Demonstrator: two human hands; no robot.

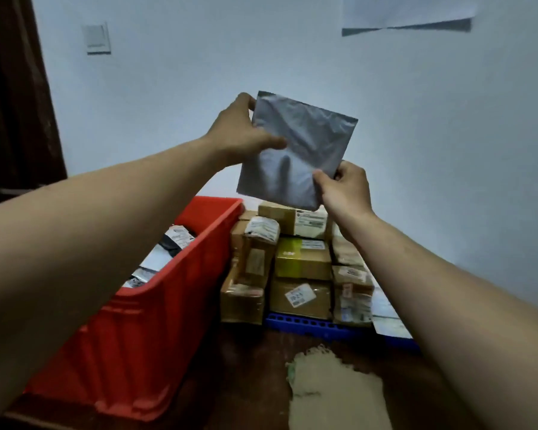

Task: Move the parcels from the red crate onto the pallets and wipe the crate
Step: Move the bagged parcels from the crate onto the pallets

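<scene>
A grey plastic mailing bag is held up in the air above the stacked boxes, in front of the pale wall. Its facing side is plain and creased, with no label or print showing. The left hand grips the bag's upper left edge, thumb across the front and fingers behind. The right hand pinches the lower right corner.

Below and to the left stands the red crate, with soft parcels in white, grey and black wrapping lying inside. They carry white stickers, too blurred to read.

Just beside the crate on the right, cardboard boxes are stacked on a blue pallet. One box is yellow-green. Several bear white shipping labels with barcodes, and one label has dark handwritten marks that cannot be made out. Flat pale parcels lie at the pallet's right end.

A beige cloth lies crumpled on the dark floor in front of the pallet. On the wall are a white switch at upper left and a sheet of paper at upper right, its writing cut off at the top edge.
</scene>
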